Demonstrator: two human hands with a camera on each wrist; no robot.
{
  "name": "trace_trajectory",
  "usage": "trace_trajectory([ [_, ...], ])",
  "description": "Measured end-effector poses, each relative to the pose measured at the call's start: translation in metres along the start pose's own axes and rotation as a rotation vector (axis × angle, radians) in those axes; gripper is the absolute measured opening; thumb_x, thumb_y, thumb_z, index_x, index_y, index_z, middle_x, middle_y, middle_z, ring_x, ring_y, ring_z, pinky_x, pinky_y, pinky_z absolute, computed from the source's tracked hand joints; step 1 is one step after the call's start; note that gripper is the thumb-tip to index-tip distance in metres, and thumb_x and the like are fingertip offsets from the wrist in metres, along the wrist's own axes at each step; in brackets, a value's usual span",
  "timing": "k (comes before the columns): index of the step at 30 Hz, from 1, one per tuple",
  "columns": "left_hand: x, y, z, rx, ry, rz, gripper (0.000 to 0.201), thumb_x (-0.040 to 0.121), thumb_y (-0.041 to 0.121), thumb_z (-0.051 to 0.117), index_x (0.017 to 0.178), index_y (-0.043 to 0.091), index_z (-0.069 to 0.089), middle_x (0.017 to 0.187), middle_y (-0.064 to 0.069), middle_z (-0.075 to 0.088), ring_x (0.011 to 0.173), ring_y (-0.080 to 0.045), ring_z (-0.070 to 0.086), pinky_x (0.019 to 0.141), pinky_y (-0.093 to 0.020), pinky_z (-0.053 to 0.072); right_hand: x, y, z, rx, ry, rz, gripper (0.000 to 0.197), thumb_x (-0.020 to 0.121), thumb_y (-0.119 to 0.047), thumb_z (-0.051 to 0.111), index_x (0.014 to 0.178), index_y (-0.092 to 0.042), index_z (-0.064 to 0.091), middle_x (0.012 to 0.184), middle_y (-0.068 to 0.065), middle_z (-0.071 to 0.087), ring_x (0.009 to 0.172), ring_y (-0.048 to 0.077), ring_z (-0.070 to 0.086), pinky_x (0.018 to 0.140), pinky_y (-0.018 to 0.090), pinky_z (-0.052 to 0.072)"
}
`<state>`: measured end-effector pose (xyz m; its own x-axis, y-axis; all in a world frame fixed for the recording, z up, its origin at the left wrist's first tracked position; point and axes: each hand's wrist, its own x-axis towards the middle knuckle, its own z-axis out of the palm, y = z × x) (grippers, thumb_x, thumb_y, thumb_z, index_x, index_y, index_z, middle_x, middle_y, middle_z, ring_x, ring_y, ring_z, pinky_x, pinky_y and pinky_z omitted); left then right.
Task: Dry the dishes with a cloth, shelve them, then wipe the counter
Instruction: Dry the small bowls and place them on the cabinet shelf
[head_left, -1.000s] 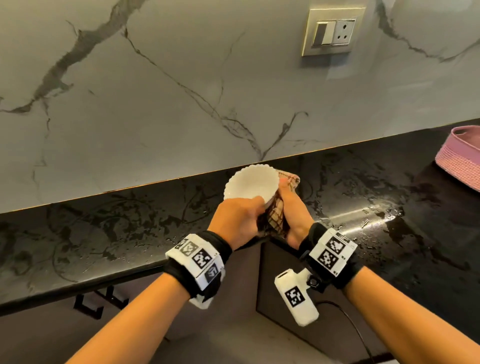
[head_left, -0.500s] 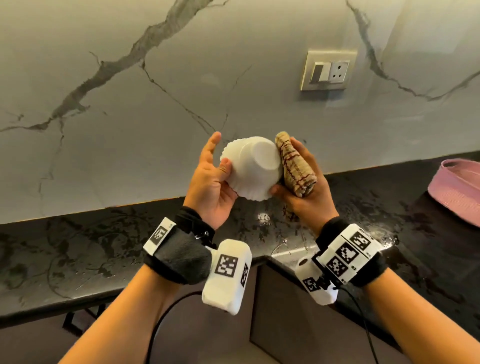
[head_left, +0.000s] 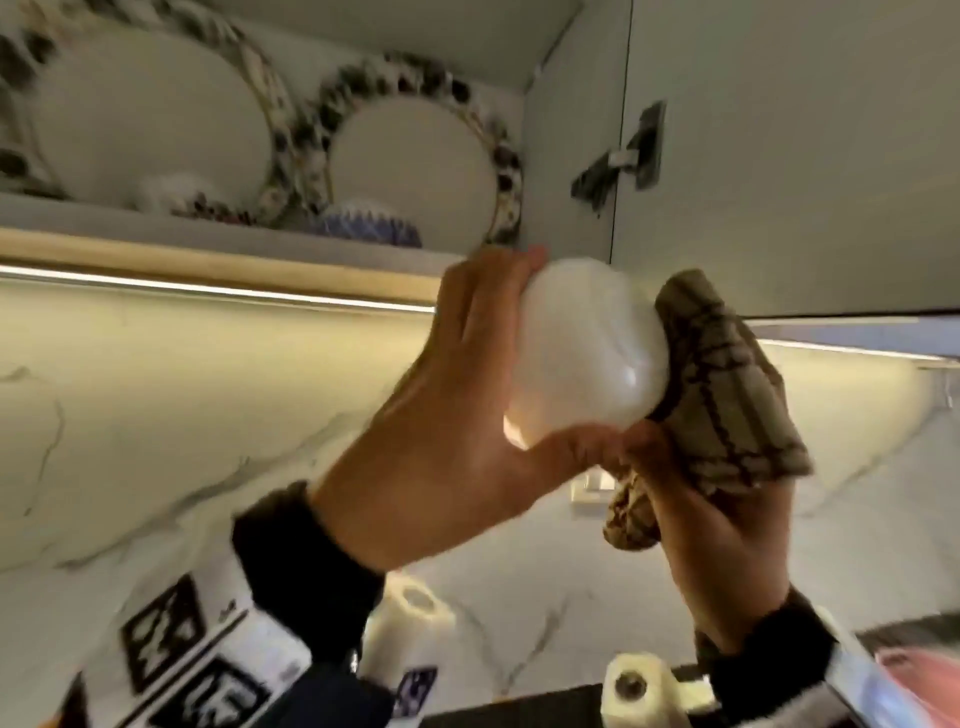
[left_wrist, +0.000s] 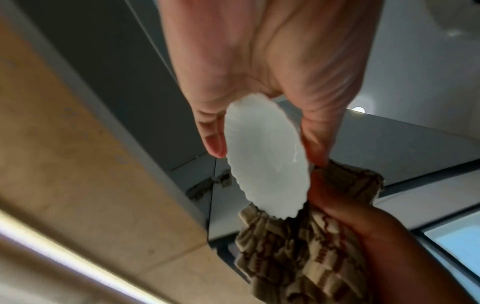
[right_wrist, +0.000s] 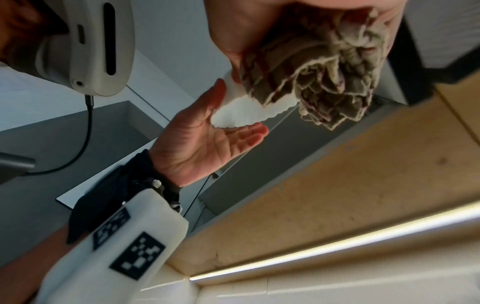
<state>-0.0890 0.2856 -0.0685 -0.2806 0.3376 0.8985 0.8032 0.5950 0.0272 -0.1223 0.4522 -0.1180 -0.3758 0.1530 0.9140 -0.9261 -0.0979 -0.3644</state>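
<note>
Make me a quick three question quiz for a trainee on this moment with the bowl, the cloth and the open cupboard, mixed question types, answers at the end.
1. True or false: the small white scallop-edged bowl already sits on the cupboard shelf.
2. Which hand grips the checked beige cloth? A) left hand B) right hand C) neither
3. Fill in: the plates with dark patterned rims stand ____ at the back of the shelf.

Key: 1 false, the left hand holds it just below the shelf; 2 B; 3 upright.
</note>
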Motion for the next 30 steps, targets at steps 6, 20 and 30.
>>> trace_trajectory([
  [6, 0.09, -0.02, -0.027, 0.071, 0.02, -0.226, 0.075, 0.078, 0.054, 0.062, 0.136, 0.017, 0.033, 0.132, 0.0, 0.043, 0.101, -0.007, 0.038, 0.069, -0.011, 0.036, 0.103, -0.019, 0.027, -0.217, -0.115, -0.034, 0.062, 0.075, -0.038, 0.064, 0.132, -0.02, 0.048, 0.099, 0.006, 0.057, 0.079, 0.022, 0.056, 0.082, 0.057, 0.052],
  [20, 0.127, -0.063, -0.002, 0.354, -0.143, -0.702, 0.085, 0.086, 0.072, 0.021, 0.14, 0.008, 0.034, 0.142, -0.022, 0.036, 0.133, -0.037, 0.028, 0.109, -0.046, 0.018, 0.166, 0.01, 0.056, -0.549, -0.039, 0.094, 0.038, 0.09, -0.026, 0.056, 0.126, -0.017, 0.051, 0.115, 0.002, 0.063, 0.106, 0.022, 0.059, 0.094, 0.033, 0.048],
  [30, 0.128, -0.065, 0.007, 0.498, -0.165, -0.655, 0.08, 0.089, 0.068, 0.021, 0.13, 0.004, 0.045, 0.132, -0.019, 0.048, 0.128, -0.033, 0.034, 0.106, -0.043, 0.021, 0.164, 0.012, 0.058, -0.967, -0.161, -0.071, 0.042, 0.089, -0.023, 0.057, 0.129, -0.021, 0.044, 0.112, 0.008, 0.063, 0.101, 0.028, 0.061, 0.081, 0.032, 0.05],
])
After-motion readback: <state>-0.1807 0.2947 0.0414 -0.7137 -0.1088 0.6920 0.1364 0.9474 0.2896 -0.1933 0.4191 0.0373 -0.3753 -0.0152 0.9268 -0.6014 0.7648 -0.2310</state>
